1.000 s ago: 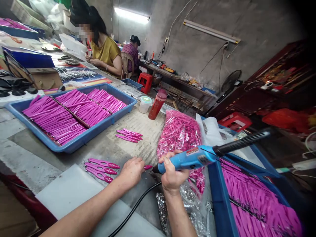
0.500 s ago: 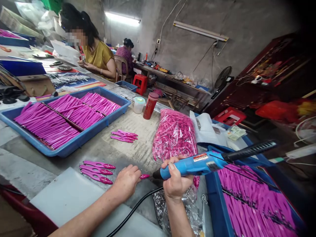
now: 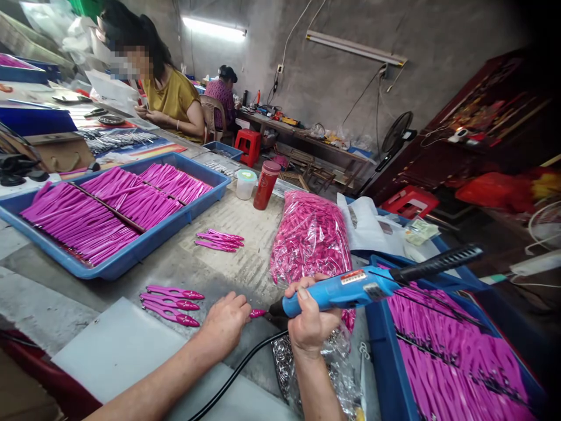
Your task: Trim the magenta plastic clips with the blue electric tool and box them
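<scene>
In the head view, a blue power screwdriver (image 3: 328, 292) is held just above the table (image 3: 254, 263), inward from its near edge. Its black nose points left and its ribbed tail rises to the right, out over the blue tray (image 3: 388, 356) at the table's right side; the long axis tilts slightly upward toward that tail. The right hand (image 3: 310, 321) wraps the front of the body, fingers curled around it and thumb laid along it.

The left hand (image 3: 228, 318) has its fingers drawn together, pinching a pink piece (image 3: 258, 313); the thumb is hidden. The piece's pointed end faces right, roughly in line with the nose and right beside it; whether they touch I cannot tell. Left of that hand, more pink pieces (image 3: 187, 305) lie beyond a pale sheet (image 3: 131, 351) at the table's near edge, their pointed ends rightward too.
</scene>
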The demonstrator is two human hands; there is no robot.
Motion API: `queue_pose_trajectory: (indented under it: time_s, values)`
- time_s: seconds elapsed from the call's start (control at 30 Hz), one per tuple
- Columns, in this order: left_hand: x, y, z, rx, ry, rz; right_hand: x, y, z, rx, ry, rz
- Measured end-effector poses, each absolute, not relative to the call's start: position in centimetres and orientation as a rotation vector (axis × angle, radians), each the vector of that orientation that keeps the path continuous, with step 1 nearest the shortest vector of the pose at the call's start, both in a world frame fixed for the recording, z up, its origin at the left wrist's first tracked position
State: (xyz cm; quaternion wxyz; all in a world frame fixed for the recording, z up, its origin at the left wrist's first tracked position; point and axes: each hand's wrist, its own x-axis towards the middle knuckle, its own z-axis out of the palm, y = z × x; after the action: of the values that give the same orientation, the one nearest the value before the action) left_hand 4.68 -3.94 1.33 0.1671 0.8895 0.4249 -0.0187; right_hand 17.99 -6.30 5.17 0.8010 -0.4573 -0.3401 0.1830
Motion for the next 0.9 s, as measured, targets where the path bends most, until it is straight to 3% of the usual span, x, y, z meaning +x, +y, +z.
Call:
queue_pose_trajectory:
  time_s: [0.5,0.9]
  values:
    - [4.26,-3.38,1.18,2.388,1.278,0.116,18.38,-6.61,4.96,-0.974,-0.688,0.432]
    - [4.64,-3.65,1.14,2.486,1.282,-0.002,18.57,-6.88,4.68,-0.948,-0.665,0.445]
